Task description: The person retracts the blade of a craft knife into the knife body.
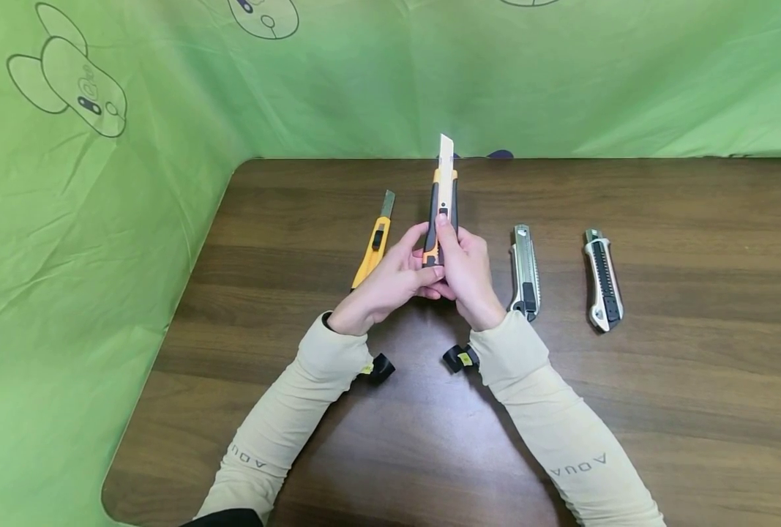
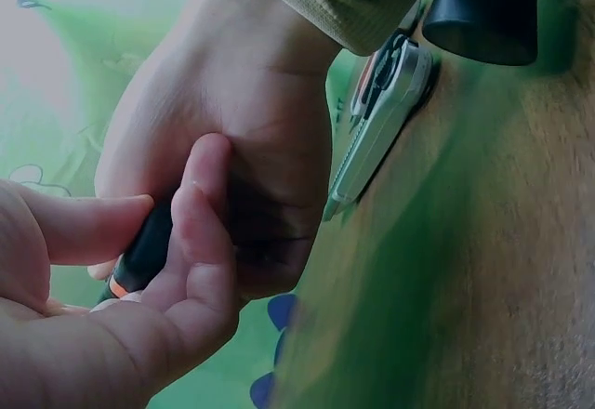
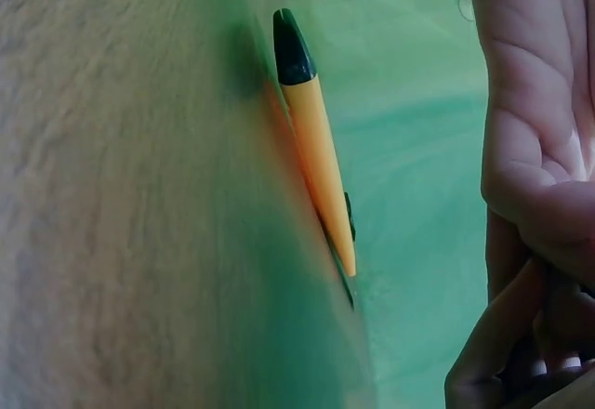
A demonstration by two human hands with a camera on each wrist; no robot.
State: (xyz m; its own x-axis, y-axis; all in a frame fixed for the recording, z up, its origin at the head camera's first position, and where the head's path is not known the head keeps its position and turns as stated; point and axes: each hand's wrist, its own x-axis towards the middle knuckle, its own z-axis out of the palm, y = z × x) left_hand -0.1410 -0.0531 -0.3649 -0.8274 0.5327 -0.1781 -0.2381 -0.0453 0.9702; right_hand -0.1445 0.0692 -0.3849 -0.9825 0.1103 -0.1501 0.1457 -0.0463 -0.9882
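Both hands hold an orange-and-black utility knife point(image 1: 444, 192) upright above the table, its blade standing out at the top. My left hand point(image 1: 393, 282) grips the lower handle, with the thumb across its base. The right hand point(image 1: 468, 272) wraps the other side, its thumb pressed on the front of the handle near the slider. In the left wrist view, only a dark piece of the knife handle point(image 2: 147, 249) shows between the fingers; the palms hide the rest. A yellow utility knife point(image 1: 373, 245) with its blade out lies just beyond the left hand.
Right of the hands, a silver utility knife point(image 1: 525, 271) lies partly behind the right sleeve. Farther right is a silver-and-black one point(image 1: 604, 282). A green cloth point(image 1: 390, 88) hangs along the back and left of the wooden table point(image 1: 693, 351).
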